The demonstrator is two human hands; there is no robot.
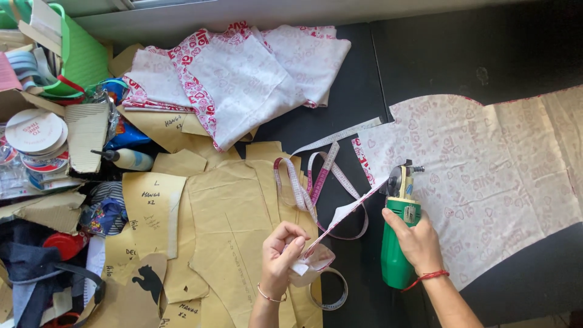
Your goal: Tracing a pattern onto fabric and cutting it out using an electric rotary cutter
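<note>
Your left hand pinches the cut strip near the tabletop's front edge; keep it taut, clear of the tape measure. Your right hand grips the green cutter at the fabric's left edge; feed slowly.

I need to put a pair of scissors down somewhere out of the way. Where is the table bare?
Bare black table lies above the printed fabric sheet, right of the folded fabric pile. A smaller bare patch sits below the sheet's lower edge, right of the right hand on the green cutter. The left side is crowded: paper patterns, measuring tape, clutter.
</note>
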